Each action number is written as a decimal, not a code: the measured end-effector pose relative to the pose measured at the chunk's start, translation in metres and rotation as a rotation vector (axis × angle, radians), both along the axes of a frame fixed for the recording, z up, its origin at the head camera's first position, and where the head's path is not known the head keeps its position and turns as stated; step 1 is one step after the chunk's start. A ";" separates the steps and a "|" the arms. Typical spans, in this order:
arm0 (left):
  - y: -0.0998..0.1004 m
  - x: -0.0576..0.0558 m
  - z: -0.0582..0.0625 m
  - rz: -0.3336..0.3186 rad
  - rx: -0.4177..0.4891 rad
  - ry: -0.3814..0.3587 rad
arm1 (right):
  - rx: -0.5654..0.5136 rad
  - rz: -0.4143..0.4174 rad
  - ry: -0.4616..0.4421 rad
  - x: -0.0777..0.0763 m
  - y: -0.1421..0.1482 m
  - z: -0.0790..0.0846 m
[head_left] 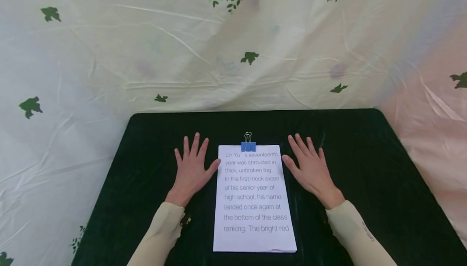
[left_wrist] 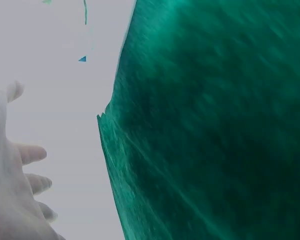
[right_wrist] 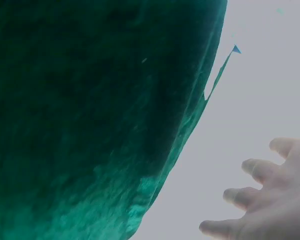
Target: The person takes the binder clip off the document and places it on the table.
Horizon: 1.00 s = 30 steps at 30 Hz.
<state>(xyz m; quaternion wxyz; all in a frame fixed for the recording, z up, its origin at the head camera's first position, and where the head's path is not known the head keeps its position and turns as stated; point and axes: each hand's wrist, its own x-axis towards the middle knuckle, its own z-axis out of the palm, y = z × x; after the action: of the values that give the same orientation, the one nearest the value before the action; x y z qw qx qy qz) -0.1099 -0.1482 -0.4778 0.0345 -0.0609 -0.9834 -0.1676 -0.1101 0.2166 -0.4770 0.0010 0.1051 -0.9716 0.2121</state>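
A stack of white printed sheets (head_left: pixel 251 242) lies on the dark green cloth, large English text facing up. At its top edge sits a blue binder clip (head_left: pixel 248 147) with wire handles raised. To the left, my left hand (head_left: pixel 192 170) is spread palm down, thumb tip right at the paper's left edge. My right hand (head_left: pixel 311 170) mirrors it on the other side, fingers apart and thumb close to the right edge. Both hold nothing. The left wrist view catches part of the left hand (left_wrist: pixel 12 185) at its left border; fingers of the right hand (right_wrist: pixel 270 200) show in the right wrist view.
Dark green cloth covers the table (head_left: pixel 153 136), whose far corners are rounded. Behind it hangs a pale, wrinkled curtain (head_left: pixel 109 63) printed with green birds and leaves. Cream sleeves (head_left: pixel 160 225) cover both forearms.
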 end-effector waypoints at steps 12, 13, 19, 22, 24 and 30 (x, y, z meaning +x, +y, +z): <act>0.014 -0.022 -0.002 0.007 0.253 -0.117 | -0.050 0.044 -0.048 -0.012 -0.023 0.002; 0.015 -0.024 -0.002 0.007 0.280 -0.121 | -0.051 0.047 -0.056 -0.013 -0.025 0.001; 0.019 -0.040 -0.004 -0.012 0.321 -0.133 | -0.057 0.066 -0.104 -0.022 -0.034 -0.001; 0.020 -0.048 -0.004 -0.029 0.296 -0.154 | -0.051 0.075 -0.126 -0.026 -0.037 -0.004; 0.021 -0.053 -0.006 -0.040 0.268 -0.170 | -0.043 0.079 -0.140 -0.028 -0.039 -0.005; 0.021 -0.062 -0.009 -0.079 0.194 -0.197 | -0.024 0.085 -0.169 -0.033 -0.041 -0.010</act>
<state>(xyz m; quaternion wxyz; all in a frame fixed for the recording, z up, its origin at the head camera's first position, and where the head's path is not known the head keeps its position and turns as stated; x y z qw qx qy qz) -0.1718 -0.1268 -0.4869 -0.0631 -0.0792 -0.9579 -0.2685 -0.1427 0.1752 -0.4866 -0.0887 0.1280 -0.9603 0.2316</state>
